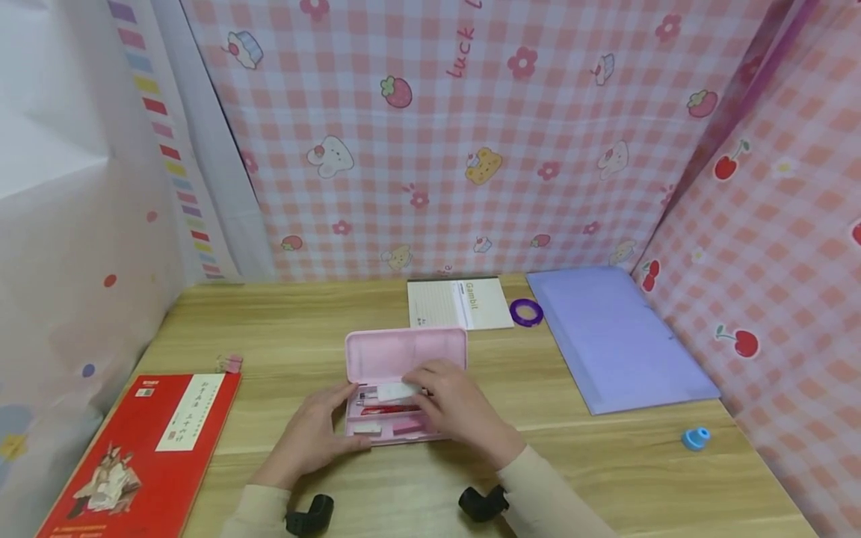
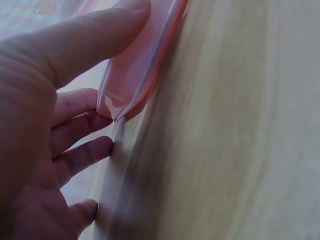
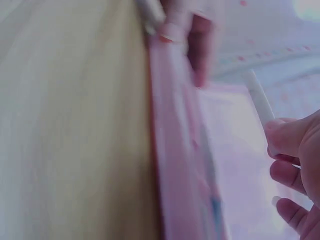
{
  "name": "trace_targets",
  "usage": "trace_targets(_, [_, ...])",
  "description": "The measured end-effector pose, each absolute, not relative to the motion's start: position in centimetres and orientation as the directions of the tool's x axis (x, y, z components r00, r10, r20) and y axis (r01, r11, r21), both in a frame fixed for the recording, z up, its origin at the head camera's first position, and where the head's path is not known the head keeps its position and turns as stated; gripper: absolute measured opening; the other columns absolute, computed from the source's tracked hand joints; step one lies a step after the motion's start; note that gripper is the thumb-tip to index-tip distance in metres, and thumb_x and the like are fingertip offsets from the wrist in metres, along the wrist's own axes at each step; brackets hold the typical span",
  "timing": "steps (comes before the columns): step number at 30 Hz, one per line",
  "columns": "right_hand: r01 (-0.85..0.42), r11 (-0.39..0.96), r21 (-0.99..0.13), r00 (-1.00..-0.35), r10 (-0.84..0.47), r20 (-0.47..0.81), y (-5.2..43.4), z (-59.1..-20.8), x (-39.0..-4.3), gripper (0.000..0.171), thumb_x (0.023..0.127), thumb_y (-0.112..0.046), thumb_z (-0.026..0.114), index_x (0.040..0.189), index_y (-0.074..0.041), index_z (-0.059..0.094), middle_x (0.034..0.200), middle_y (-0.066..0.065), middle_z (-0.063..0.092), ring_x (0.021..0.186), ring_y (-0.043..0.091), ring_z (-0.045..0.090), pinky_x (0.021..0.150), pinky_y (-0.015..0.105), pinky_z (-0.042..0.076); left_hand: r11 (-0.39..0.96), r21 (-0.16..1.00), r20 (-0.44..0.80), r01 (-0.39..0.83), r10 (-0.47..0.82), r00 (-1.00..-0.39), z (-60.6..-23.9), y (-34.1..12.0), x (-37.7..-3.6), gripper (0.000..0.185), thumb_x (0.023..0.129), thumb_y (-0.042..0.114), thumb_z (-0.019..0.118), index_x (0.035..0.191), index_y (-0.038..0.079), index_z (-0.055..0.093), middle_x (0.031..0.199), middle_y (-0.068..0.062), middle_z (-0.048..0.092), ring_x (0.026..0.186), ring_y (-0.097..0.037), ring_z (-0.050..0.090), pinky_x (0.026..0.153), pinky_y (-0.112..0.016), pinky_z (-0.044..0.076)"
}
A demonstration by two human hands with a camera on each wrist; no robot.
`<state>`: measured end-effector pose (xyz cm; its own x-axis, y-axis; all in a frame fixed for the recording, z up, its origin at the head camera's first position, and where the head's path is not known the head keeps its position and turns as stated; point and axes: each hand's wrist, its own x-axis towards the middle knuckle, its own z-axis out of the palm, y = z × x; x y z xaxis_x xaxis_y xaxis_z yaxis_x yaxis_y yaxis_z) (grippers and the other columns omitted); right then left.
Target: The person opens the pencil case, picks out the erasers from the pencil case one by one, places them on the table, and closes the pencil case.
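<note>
A pink pencil case [image 1: 406, 355] lies on the table with its lid raised at the back. My left hand [image 1: 316, 430] grips its left end; in the left wrist view the thumb [image 2: 107, 32] lies over the case and the fingers reach around its corner. Above the back compartment, my right hand [image 1: 457, 400] pinches a white, flat rectangular piece [image 1: 397, 391], which appears edge-on in the right wrist view. Beneath it are pens and a red item [image 1: 386, 409]. The front compartment holds a whitish block [image 1: 367, 429] and a pink piece [image 1: 407, 426].
Behind the case are a Gambit notepad [image 1: 440, 305] and a purple tape roll [image 1: 526, 312]. A lilac folder [image 1: 619, 344] and small blue object [image 1: 696, 438] lie right. A red book [image 1: 144, 448] and pink binder clip [image 1: 232, 364] lie left. Patterned cloths surround the table.
</note>
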<state>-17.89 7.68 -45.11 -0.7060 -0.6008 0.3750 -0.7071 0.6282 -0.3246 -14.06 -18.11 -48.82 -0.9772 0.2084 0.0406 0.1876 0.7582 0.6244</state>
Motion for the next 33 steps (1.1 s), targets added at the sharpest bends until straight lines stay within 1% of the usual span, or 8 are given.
trace_targets(5, [-0.553,0.673,-0.491,-0.832,-0.423,0.358,12.6,-45.4,-18.4,0.028,0.09,-0.012,0.067,0.119,-0.015,0.066,0.117,-0.001,0.063,0.108,0.016,0.06,0.091,0.035,0.052,0.774,0.611,0.026,0.168,0.192,-0.981,-48.7,-18.1,-14.1,0.1,0.06,0.058,0.083,0.143,0.015,0.047,0.145,-0.013,0.045,0.132,-0.038,0.039,0.108,-0.059,0.029])
trace_targets(9, [-0.442,0.703,-0.557,-0.895,-0.308,0.322,16.1,-46.4,-19.5,0.028,0.091,-0.011,0.065,0.119,-0.013,0.066,0.12,0.003,0.061,0.11,0.023,0.06,0.092,0.042,0.051,0.778,0.609,0.018,0.154,0.18,-0.983,-48.5,-18.4,-14.1,0.101,0.06,0.06,0.082,0.143,0.013,0.048,0.144,-0.015,0.045,0.132,-0.039,0.039,0.107,-0.06,0.03])
trace_targets(12, [-0.384,0.718,-0.581,-0.922,-0.263,0.285,18.2,-47.2,-20.5,0.028,0.093,-0.012,0.063,0.121,-0.011,0.064,0.121,0.006,0.06,0.111,0.025,0.059,0.094,0.045,0.05,0.781,0.608,0.016,0.144,0.17,-0.985,-48.4,-18.7,-14.1,0.1,0.061,0.062,0.081,0.142,0.012,0.049,0.144,-0.015,0.046,0.132,-0.039,0.04,0.107,-0.06,0.031])
trace_targets(15, [-0.355,0.73,-0.585,-0.933,-0.233,0.275,19.9,-47.8,-21.4,0.027,0.094,-0.012,0.062,0.121,-0.009,0.064,0.119,0.008,0.06,0.108,0.026,0.059,0.092,0.045,0.051,0.78,0.607,0.025,0.15,0.17,-0.985,-48.5,-18.7,-14.1,0.1,0.061,0.062,0.081,0.142,0.012,0.049,0.144,-0.014,0.047,0.131,-0.039,0.04,0.106,-0.059,0.032])
trace_targets(19, [-0.341,0.74,-0.579,-0.934,-0.198,0.297,21.5,-48.4,-22.0,0.027,0.091,-0.008,0.064,0.118,-0.006,0.065,0.115,0.01,0.062,0.102,0.027,0.061,0.087,0.044,0.053,0.778,0.607,0.028,0.16,0.18,-0.983,-48.7,-18.6,-14.3,0.1,0.061,0.063,0.081,0.142,0.013,0.049,0.144,-0.012,0.047,0.131,-0.038,0.041,0.106,-0.058,0.033])
trace_targets(21, [-0.332,0.741,-0.583,-0.938,-0.193,0.289,21.8,-48.6,-22.1,0.027,0.09,-0.006,0.065,0.117,-0.005,0.066,0.114,0.011,0.063,0.102,0.027,0.061,0.087,0.044,0.053,0.781,0.603,0.03,0.164,0.183,-0.983,-48.8,-18.6,-14.3,0.1,0.061,0.063,0.081,0.142,0.013,0.049,0.144,-0.012,0.047,0.131,-0.038,0.041,0.106,-0.058,0.033])
trace_targets(28, [-0.325,0.762,-0.56,-0.943,-0.22,0.248,22.0,-48.9,-22.1,0.024,0.09,-0.006,0.066,0.114,-0.006,0.067,0.113,0.011,0.064,0.107,0.029,0.058,0.093,0.046,0.048,0.787,0.588,0.053,0.186,0.193,-0.98,-48.9,-18.7,-14.3,0.099,0.062,0.063,0.08,0.141,0.011,0.05,0.143,-0.014,0.047,0.131,-0.039,0.041,0.105,-0.059,0.034])
trace_targets(33, [-0.325,0.774,-0.544,-0.943,-0.225,0.243,22.1,-49.1,-22.2,0.024,0.09,-0.006,0.066,0.114,-0.006,0.068,0.113,0.01,0.064,0.109,0.029,0.058,0.095,0.046,0.047,0.788,0.59,0.038,0.175,0.189,-0.981,-48.9,-18.7,-14.3,0.099,0.062,0.063,0.08,0.141,0.011,0.05,0.144,-0.013,0.047,0.131,-0.039,0.041,0.106,-0.059,0.033])
